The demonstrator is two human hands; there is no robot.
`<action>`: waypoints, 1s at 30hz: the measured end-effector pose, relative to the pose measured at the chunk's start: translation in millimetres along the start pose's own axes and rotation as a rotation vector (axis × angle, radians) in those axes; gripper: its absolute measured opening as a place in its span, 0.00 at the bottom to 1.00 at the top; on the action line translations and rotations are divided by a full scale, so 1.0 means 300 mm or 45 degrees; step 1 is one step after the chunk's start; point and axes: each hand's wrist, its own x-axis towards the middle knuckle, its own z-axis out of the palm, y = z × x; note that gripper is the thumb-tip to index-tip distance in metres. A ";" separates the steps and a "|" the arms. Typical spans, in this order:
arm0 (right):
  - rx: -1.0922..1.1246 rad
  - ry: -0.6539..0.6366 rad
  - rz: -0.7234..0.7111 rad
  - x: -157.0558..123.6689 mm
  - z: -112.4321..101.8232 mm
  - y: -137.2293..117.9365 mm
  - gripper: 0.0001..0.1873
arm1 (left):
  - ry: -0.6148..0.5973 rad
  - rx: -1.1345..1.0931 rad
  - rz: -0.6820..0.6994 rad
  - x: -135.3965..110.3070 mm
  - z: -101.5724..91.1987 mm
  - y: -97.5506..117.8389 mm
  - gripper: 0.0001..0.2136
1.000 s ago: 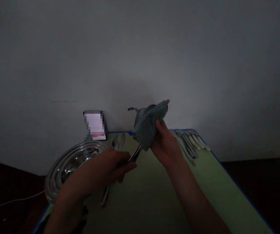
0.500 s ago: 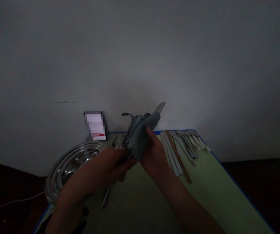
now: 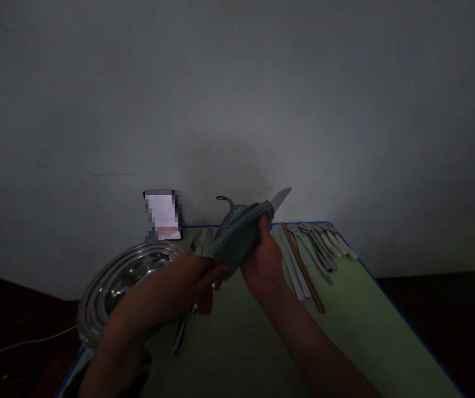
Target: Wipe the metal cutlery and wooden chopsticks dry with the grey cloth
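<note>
A table knife [image 3: 283, 198] points up and to the right, its rounded blade tip sticking out past a grey-blue cloth [image 3: 237, 240]. The cloth, with a dark checked edge and a hanging loop, is folded around the blade. My right hand [image 3: 265, 265] is closed around the cloth, thumb along its upper side. At the cloth's lower left end my left hand [image 3: 191, 282] is closed on the knife's handle end, which its fingers mostly hide.
A shiny steel basin [image 3: 92, 298] stands on the table's left side, near a phone [image 3: 162, 213] against the wall. Several knives, forks and spoons lie on the right beside wooden chopsticks [image 3: 304, 268]. More cutlery [image 3: 179, 334] lies partly under my left hand.
The cloth and my right hand have shifted slightly right. The knife now leans further over to the right, and more of the cloth's folded side shows.
</note>
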 end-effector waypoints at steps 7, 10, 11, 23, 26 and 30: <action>-0.031 0.013 -0.149 0.030 -0.024 -0.044 0.18 | -0.140 0.072 0.103 -0.021 0.000 0.017 0.17; -0.048 0.030 -0.223 0.052 -0.041 -0.066 0.18 | -0.191 0.085 0.096 -0.037 -0.004 0.021 0.17; -0.046 0.048 -0.232 0.060 -0.046 -0.075 0.19 | -0.193 0.094 0.091 -0.044 -0.008 0.022 0.17; 0.014 0.185 -0.438 0.076 -0.052 -0.122 0.17 | 0.111 0.215 0.124 -0.056 -0.031 -0.025 0.14; -0.086 0.110 -0.343 0.030 -0.020 -0.051 0.20 | 0.293 0.292 0.085 -0.042 -0.036 -0.038 0.15; -0.175 0.117 -0.206 -0.006 -0.005 0.028 0.22 | 0.298 0.283 0.125 -0.041 -0.039 -0.021 0.14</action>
